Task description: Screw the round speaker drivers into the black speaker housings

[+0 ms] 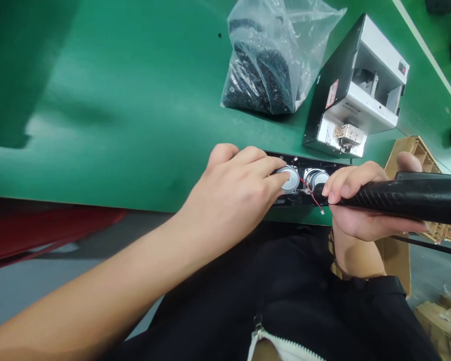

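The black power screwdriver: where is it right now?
In the head view, the black power screwdriver is at the right, held in the right hand, its front end beside the two round speakers.

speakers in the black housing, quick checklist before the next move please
1. Left hand on the left-hand speaker: ok, touching it.
2. Right hand gripping the black tool: ok.
3. Red wire well clear of the tool: not ok, it runs close by the tip.
4. White connector on that wire plugged in: not ok, its end is loose.
5. Tool's tip touching anything below: cannot tell.
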Demonstrator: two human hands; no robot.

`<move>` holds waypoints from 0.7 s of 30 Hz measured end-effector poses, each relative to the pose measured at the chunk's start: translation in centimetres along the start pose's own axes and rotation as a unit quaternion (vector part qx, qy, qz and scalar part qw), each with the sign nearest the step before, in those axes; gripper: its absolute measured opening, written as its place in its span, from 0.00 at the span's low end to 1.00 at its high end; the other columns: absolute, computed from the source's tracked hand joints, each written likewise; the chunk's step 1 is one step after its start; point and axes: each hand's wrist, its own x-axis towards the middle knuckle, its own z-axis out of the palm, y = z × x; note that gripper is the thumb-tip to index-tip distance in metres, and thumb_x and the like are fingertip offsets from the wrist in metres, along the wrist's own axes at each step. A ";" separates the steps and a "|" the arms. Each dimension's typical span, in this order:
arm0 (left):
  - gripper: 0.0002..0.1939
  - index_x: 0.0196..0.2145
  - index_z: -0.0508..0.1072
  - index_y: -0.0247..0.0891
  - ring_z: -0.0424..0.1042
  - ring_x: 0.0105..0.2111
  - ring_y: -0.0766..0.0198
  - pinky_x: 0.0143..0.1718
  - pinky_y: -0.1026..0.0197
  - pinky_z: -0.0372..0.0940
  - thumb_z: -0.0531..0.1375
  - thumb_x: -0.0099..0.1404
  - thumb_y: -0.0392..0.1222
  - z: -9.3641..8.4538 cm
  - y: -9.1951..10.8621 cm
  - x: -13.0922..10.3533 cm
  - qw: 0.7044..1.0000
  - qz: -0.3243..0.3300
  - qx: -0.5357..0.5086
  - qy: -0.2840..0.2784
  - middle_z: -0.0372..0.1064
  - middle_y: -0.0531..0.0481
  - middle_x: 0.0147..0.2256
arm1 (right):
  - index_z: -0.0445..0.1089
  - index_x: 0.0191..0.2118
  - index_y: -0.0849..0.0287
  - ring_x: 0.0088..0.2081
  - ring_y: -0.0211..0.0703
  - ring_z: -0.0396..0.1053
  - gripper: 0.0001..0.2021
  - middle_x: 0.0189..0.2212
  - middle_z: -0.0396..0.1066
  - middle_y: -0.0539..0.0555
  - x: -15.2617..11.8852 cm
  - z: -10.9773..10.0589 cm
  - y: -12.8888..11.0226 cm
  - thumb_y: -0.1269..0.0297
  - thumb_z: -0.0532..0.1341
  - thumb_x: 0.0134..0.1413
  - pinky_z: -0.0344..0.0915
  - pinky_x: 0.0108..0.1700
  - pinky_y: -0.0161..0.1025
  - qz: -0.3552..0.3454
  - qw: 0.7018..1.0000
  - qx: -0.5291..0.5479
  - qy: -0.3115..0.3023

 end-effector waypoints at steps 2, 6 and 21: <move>0.19 0.48 0.88 0.46 0.83 0.54 0.42 0.51 0.37 0.67 0.55 0.91 0.42 -0.2 0.1 0.1 1.000 0.002 -0.002 -0.006 0.91 0.44 0.57 | 0.81 0.56 0.36 0.18 0.41 0.72 0.29 0.27 0.78 0.40 -0.1 0.2 0.3 0.20 0.65 0.69 0.77 0.23 0.40 0.001 1.000 0.005 0.008; 0.19 0.46 0.87 0.46 0.82 0.52 0.43 0.50 0.37 0.66 0.55 0.89 0.40 -0.6 0.1 0.4 1.000 -0.001 -0.006 -0.019 0.92 0.44 0.56 | 0.77 0.57 0.38 0.17 0.43 0.71 0.33 0.25 0.77 0.39 -0.3 0.4 0.7 0.17 0.64 0.66 0.75 0.21 0.41 0.010 0.999 -0.023 0.021; 0.17 0.46 0.87 0.45 0.83 0.53 0.44 0.50 0.38 0.66 0.57 0.89 0.42 -0.6 -0.3 0.4 0.999 0.016 -0.011 -0.046 0.91 0.44 0.58 | 0.76 0.57 0.38 0.21 0.47 0.73 0.37 0.26 0.78 0.43 -1.9 -0.1 1.0 0.12 0.59 0.65 0.80 0.27 0.49 0.047 0.994 -0.087 -0.041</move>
